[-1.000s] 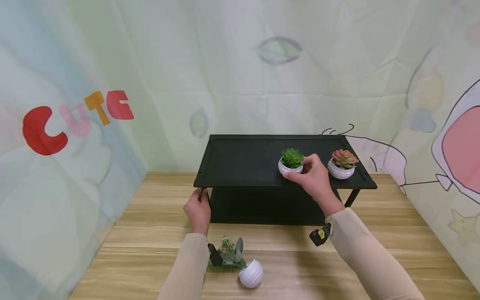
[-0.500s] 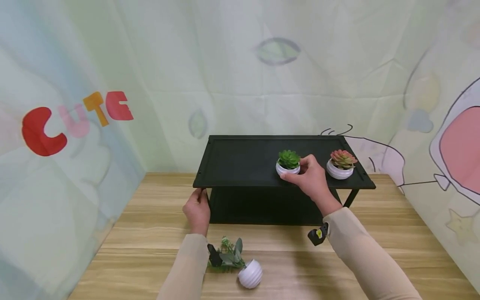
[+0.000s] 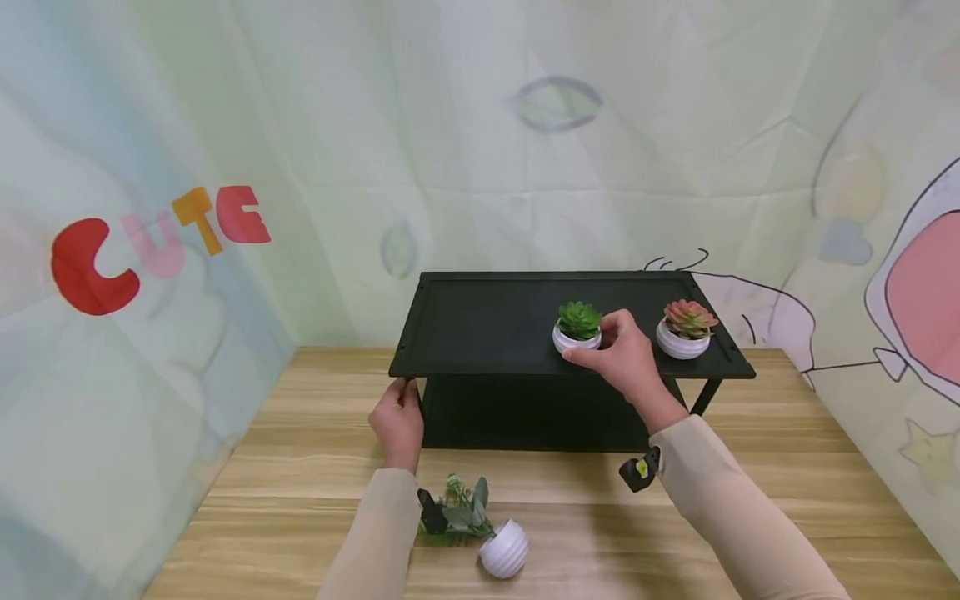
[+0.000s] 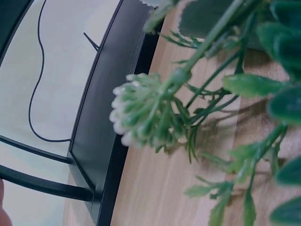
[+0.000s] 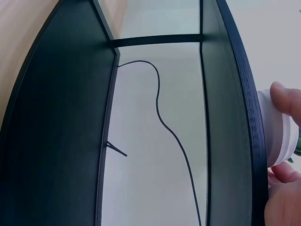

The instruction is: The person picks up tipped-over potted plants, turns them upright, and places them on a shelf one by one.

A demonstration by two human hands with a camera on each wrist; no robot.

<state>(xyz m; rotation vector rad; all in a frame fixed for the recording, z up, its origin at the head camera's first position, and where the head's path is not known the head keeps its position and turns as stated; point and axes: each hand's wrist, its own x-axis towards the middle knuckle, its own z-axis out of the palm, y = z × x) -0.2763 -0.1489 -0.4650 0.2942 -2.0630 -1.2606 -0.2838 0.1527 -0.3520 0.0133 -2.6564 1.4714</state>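
Observation:
A black two-tier shelf (image 3: 480,325) stands on the wooden table. My right hand (image 3: 628,360) holds a green succulent in a white pot (image 3: 577,322) between thumb and fingers, upright on the top board near its front edge. The right wrist view shows this white pot (image 5: 275,127) against the board's far face, thumb on one side and fingers on the other. At the shelf's left front corner, my left hand (image 3: 397,422) grips the leg just under the top board. In the left wrist view, only a bit of finger (image 4: 3,212) shows beside the leg.
A pink succulent in a white pot (image 3: 684,337) stands at the right end of the top board. In front of the shelf, a leafy plant in a ribbed white pot (image 3: 504,550) lies on its side, its leaves partly behind my left wrist camera (image 3: 431,512).
My right hand and the green succulent have shifted slightly left along the top board, away from the pink one. My left hand stays at the leg.

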